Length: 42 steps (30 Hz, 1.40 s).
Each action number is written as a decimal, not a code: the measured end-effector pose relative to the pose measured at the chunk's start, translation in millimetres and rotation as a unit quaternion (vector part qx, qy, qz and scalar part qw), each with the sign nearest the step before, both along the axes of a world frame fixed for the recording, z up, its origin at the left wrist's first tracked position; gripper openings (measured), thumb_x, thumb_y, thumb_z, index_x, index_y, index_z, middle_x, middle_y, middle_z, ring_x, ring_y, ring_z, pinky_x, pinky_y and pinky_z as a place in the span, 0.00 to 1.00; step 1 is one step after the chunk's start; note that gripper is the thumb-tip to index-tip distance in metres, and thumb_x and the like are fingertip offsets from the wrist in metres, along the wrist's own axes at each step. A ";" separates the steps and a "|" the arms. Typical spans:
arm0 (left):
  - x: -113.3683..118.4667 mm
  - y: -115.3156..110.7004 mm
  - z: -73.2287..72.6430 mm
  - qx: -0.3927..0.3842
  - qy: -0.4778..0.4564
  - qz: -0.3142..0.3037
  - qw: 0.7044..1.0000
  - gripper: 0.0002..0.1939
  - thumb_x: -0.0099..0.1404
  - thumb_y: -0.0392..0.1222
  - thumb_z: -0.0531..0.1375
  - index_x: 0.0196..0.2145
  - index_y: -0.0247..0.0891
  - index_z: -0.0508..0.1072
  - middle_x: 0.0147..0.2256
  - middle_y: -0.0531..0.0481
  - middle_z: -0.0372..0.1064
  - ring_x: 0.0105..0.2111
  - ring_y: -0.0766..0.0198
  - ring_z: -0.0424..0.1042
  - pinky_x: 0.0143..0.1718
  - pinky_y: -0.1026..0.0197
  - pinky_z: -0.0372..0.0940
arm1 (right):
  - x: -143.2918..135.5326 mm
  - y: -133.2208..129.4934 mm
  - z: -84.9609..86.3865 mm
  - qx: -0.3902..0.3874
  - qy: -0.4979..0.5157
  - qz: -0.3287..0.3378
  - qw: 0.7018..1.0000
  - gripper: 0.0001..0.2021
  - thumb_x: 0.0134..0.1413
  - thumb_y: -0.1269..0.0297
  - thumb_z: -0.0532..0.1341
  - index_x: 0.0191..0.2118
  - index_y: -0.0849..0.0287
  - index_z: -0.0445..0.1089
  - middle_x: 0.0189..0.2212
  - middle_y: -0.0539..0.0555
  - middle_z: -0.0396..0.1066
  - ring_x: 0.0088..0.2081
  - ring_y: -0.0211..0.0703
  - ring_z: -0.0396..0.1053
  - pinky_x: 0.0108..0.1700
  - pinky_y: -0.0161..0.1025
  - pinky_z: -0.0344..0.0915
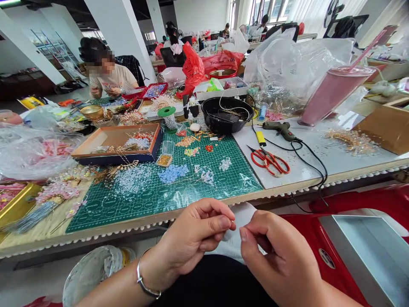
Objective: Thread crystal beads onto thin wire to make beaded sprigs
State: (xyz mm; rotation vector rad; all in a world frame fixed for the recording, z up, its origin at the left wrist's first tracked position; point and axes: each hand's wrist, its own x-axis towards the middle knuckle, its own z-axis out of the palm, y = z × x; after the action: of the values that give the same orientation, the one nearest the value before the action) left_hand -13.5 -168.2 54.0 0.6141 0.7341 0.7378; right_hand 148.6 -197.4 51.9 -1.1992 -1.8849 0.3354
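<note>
- A worker seated at a crowded bench brings two bare hands close together, just off the table's near edge — the left hand (188, 234) and the right hand (281, 251) almost fingertip to fingertip.
- Between them, a tiny orange-pink piece (233, 222) sits at the very tips of the left fingers; that hand is plainly the nearer, already touching it.
- From the right hand, the piece lies to the left and slightly farther from the body, across a narrow gap.
- Its long axis, if it has one, is too small to make out from where I stand.
- The left thumb and forefinger are pressed together on the piece, the other fingers curled beneath.
- The right thumb and forefinger meet in a pinch aimed at the left fingertips — whether anything fine is caught there, I cannot tell.
- Beyond the hands, a green cutting mat (223, 187) carries blue petals (173, 173) and a scatter of clear beads (132, 179).
- Right of the mat rest red-handled scissors (267, 159) and a glue gun (283, 129).
- Across the bench, a co-worker (111, 76) sits with both hands raised.
</note>
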 end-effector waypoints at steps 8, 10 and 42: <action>6.7 4.2 -9.2 0.140 0.166 0.008 0.976 0.10 0.58 0.44 0.64 0.32 0.35 0.72 0.24 0.55 0.61 0.21 0.76 0.55 0.20 0.72 0.50 | 8.0 4.4 -12.4 -0.011 -0.022 0.039 0.999 0.04 0.59 0.73 0.53 0.37 0.57 0.62 0.27 0.52 0.72 0.28 0.39 0.69 0.31 0.35 0.64; 7.3 6.7 -12.0 0.204 0.227 0.004 0.952 0.11 0.58 0.46 0.64 0.30 0.35 0.71 0.26 0.53 0.64 0.26 0.72 0.61 0.27 0.69 0.57 | 10.7 5.3 -15.6 -0.044 -0.005 0.038 0.998 0.07 0.59 0.72 0.53 0.42 0.57 0.63 0.34 0.53 0.74 0.35 0.40 0.72 0.36 0.35 0.66; 53.5 123.7 -26.4 0.585 0.548 -0.043 0.596 0.07 0.64 0.36 0.53 0.31 0.36 0.70 0.32 0.48 0.66 0.34 0.63 0.65 0.38 0.59 0.61 | 43.4 7.8 -28.3 -0.155 0.005 -0.083 0.985 0.07 0.56 0.66 0.55 0.27 0.55 0.61 0.18 0.44 0.58 0.19 0.36 0.56 0.20 0.33 0.54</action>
State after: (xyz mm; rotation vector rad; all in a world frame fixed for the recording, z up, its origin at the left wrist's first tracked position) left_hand 40.0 -44.5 27.5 2.4691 1.2704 0.6201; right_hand 191.9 -189.6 23.6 -1.5464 -1.7523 0.5565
